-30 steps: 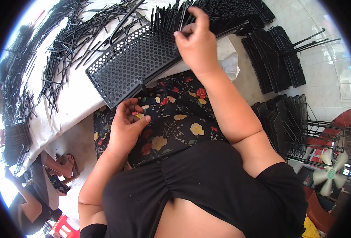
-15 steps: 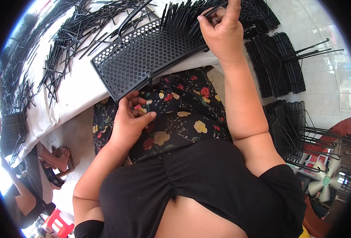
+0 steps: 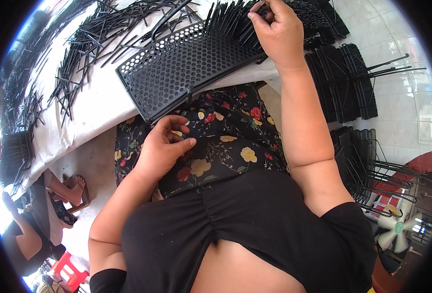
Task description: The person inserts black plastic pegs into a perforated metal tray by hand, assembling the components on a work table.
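Observation:
A black perforated rack (image 3: 172, 73) with rows of round holes lies at the table's near edge, tilted toward me. Black thin strips (image 3: 228, 22) stand crowded in its far right part. Over that end my right hand (image 3: 279, 36) is closed, thumb against fingers, on what looks like a black strip (image 3: 261, 9); its far end is lost among the others. My left hand (image 3: 162, 144) hovers over my lap just below the rack's near left corner, fingers loosely curved and apart, holding nothing.
Loose black strips (image 3: 86, 49) lie scattered over the white-covered table (image 3: 91, 105). Filled black racks with wire handles (image 3: 345, 83) stand to the right on the tiles, with more (image 3: 362, 161) nearer me. A fan (image 3: 394, 229) is at lower right. Another person (image 3: 25, 234) sits at lower left.
My right hand has drawn its raised finger down and curled in over the strips. My left hand has come slightly away from the rack's corner. The view has shifted a little.

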Demonstrator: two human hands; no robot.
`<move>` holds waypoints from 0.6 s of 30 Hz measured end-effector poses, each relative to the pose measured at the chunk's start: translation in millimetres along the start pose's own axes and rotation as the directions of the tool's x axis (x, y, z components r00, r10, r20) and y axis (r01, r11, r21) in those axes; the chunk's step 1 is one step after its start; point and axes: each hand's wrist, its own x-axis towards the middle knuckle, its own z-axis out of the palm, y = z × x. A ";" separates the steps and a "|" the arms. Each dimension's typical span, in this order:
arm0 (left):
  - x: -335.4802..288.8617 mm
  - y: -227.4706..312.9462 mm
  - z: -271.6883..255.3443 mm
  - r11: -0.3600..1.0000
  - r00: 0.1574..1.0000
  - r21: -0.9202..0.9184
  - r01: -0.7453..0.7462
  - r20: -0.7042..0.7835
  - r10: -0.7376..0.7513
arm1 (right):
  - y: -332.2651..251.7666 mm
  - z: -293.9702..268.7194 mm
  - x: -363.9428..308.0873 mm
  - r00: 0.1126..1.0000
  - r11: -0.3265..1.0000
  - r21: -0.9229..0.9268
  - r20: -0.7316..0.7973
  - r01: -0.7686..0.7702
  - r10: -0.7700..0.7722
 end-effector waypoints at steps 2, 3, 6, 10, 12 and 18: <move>-0.2 -0.7 -0.1 1.000 1.000 0.010 0.010 0.014 -0.010 | 0.9 0.2 1.4 0.994 0.996 0.024 0.067 -0.084 0.082; 0.0 0.6 0.5 1.000 1.000 0.016 0.014 0.014 -0.014 | 2.1 1.2 2.2 0.994 0.996 0.023 0.065 -0.084 0.083; 1.0 -0.1 0.2 0.999 1.000 0.028 0.015 0.015 -0.016 | 3.8 3.9 2.3 0.994 0.995 0.052 0.063 -0.089 0.085; 1.5 -0.5 -0.1 1.000 1.000 0.015 0.012 0.026 -0.012 | 5.3 5.4 0.5 0.986 0.990 0.029 0.102 -0.135 0.131; 2.1 -0.7 -0.6 1.000 1.000 0.018 0.014 0.027 -0.014 | 9.0 5.4 1.7 0.988 0.994 -0.001 0.105 -0.113 0.113; -3.3 0.7 -5.6 1.000 1.000 0.018 -0.012 0.019 0.012 | 16.0 6.6 5.1 0.930 0.929 -0.038 0.019 0.367 -0.367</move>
